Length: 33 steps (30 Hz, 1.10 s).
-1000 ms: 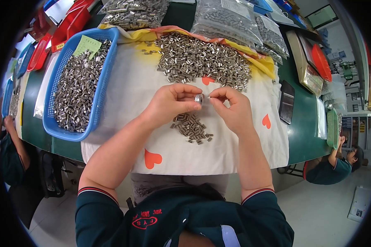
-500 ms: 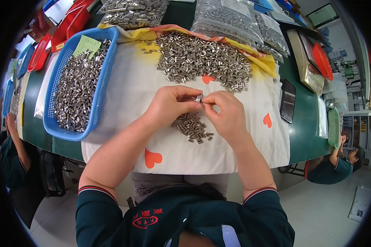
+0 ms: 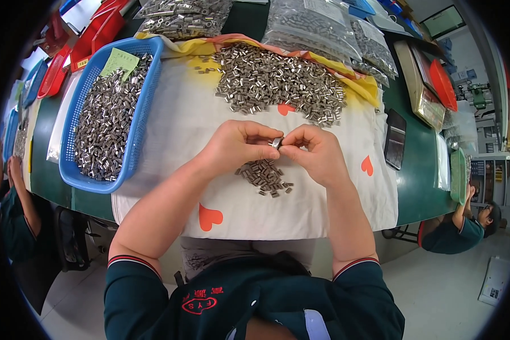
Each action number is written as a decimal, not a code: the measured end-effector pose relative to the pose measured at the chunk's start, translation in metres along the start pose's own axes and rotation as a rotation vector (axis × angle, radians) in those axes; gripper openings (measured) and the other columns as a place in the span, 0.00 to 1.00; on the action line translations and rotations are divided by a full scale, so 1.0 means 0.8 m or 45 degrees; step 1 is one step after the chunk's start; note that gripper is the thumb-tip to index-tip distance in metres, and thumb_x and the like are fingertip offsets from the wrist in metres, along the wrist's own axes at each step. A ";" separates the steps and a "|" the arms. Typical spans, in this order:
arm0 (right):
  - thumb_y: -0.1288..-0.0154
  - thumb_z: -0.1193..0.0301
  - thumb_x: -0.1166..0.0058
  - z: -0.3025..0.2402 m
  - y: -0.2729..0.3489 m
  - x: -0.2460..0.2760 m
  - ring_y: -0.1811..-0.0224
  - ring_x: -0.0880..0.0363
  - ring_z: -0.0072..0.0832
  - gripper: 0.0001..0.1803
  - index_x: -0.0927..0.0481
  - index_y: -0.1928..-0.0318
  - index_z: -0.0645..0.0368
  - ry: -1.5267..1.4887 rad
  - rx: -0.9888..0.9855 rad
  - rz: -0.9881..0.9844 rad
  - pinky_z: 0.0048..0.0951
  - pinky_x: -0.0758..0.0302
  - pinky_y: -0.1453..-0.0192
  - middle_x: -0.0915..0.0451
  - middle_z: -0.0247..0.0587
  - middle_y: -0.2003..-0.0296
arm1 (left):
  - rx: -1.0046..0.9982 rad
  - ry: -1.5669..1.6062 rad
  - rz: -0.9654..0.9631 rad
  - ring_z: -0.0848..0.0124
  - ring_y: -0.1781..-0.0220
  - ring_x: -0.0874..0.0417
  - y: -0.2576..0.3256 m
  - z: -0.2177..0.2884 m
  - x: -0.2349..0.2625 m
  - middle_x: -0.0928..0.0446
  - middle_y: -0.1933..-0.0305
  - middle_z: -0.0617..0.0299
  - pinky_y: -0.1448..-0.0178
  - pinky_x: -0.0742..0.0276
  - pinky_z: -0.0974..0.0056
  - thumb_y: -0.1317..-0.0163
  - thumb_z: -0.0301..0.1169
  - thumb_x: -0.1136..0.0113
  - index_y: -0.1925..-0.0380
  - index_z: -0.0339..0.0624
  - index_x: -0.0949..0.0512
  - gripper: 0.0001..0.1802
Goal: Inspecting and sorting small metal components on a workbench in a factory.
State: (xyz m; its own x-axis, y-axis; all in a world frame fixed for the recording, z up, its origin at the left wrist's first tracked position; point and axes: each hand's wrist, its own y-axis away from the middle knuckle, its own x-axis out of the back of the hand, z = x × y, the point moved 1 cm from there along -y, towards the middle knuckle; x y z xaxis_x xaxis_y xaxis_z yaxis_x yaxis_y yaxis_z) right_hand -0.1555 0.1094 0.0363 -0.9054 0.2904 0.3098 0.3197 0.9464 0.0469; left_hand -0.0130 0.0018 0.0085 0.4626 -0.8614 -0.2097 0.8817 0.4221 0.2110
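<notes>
Over the white cloth (image 3: 170,170), my left hand (image 3: 235,146) pinches a small silvery metal piece (image 3: 276,143) between thumb and fingers. Its exact kind is too small to tell. My right hand (image 3: 317,150) is closed, fingertips pressed to the right side of the same piece; whether it also holds a smaller part is hidden. Just below both hands lies a small heap of short metal cylinders (image 3: 266,177). Beyond them spreads a much larger heap of similar cylinders (image 3: 277,82).
At left stands a blue plastic basket (image 3: 68,141) full of metal cylinders, a green paper note (image 3: 119,63) on top. Clear bags of metal parts (image 3: 311,28) line the back. A dark phone-like device (image 3: 395,139) lies at right. Other people sit at both sides.
The metal piece has turned and shifted slightly down and right between my fingertips. My right hand has rolled a little; both hands stay together above the small heap.
</notes>
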 end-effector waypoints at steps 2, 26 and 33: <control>0.52 0.80 0.43 0.002 -0.002 0.006 0.75 0.33 0.13 0.05 0.25 0.73 0.61 -0.072 -0.137 -0.099 0.15 0.35 0.71 0.27 0.27 0.77 | 0.011 0.003 -0.039 0.82 0.67 0.24 0.000 0.004 -0.001 0.22 0.67 0.63 0.63 0.26 0.76 0.51 0.22 0.37 0.59 0.33 0.24 0.17; 0.52 0.76 0.46 0.001 -0.003 0.018 0.72 0.26 0.22 0.04 0.23 0.72 0.60 0.411 -0.040 0.182 0.22 0.30 0.65 0.23 0.35 0.74 | -0.053 0.147 0.040 0.79 0.63 0.24 -0.006 -0.008 0.001 0.24 0.65 0.64 0.58 0.26 0.75 0.50 0.22 0.39 0.58 0.33 0.26 0.17; 0.53 0.78 0.46 -0.009 0.003 -0.001 0.72 0.25 0.23 0.03 0.24 0.73 0.61 0.188 0.137 0.025 0.21 0.29 0.66 0.25 0.35 0.76 | -0.103 0.054 0.038 0.80 0.64 0.24 -0.005 -0.009 0.002 0.23 0.65 0.63 0.59 0.26 0.75 0.50 0.22 0.39 0.57 0.33 0.26 0.18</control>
State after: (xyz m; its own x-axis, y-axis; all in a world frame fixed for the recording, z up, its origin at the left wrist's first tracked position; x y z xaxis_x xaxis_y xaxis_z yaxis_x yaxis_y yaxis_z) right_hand -0.1518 0.1102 0.0433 -0.8460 0.2924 0.4459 0.2978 0.9528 -0.0598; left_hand -0.0152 0.0008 0.0007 0.4908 -0.8362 -0.2449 0.8713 0.4704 0.1400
